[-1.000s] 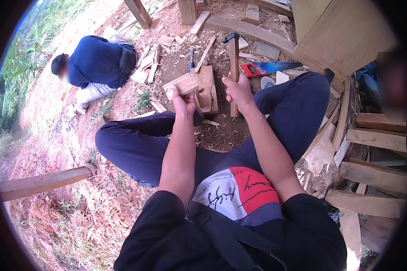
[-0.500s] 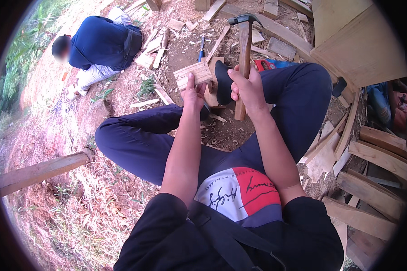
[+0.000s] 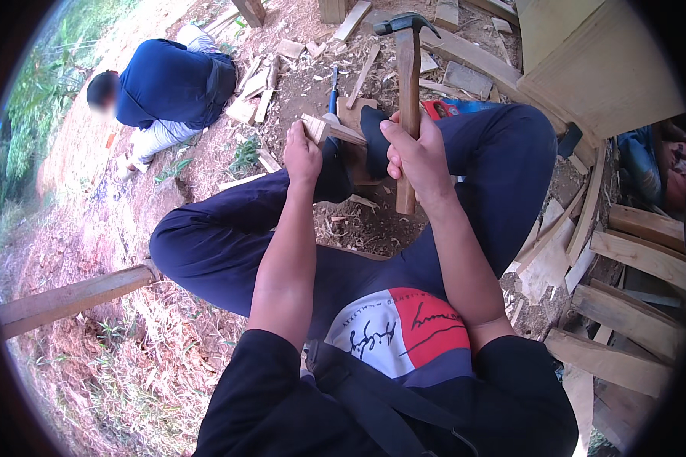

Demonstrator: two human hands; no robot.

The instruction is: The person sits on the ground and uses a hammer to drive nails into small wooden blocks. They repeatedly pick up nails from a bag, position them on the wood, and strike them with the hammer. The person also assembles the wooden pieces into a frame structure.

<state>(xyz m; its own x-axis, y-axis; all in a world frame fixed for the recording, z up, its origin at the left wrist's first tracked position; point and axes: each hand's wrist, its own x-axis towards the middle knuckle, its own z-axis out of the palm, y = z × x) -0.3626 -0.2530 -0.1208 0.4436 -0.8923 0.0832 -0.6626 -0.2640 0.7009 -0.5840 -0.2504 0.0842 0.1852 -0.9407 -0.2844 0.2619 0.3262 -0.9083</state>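
My left hand point(image 3: 303, 154) is closed around one end of a small wooden block point(image 3: 334, 130), held tilted between my feet. My right hand point(image 3: 418, 156) grips a claw hammer point(image 3: 408, 84) by its wooden handle, with the dark metal head up at the far side and the handle's butt sticking out below my fist. Beneath the block, partly hidden by it and by my feet, lies a flat board point(image 3: 356, 111). A chisel with a blue handle point(image 3: 333, 100) lies on the ground just beyond the block.
A person in a dark blue top point(image 3: 171, 84) bends low at the far left. Offcuts point(image 3: 255, 95) and shavings litter the ground. Stacked planks point(image 3: 625, 305) stand at my right, with a large wooden panel point(image 3: 602, 68) beyond. A red-and-blue object point(image 3: 453, 107) lies past my right foot. A beam point(image 3: 76, 297) juts in at left.
My left hand has moved left and turned the wooden block, so its end and narrow side now show. The hammer has shifted slightly left in view, still in my right hand.
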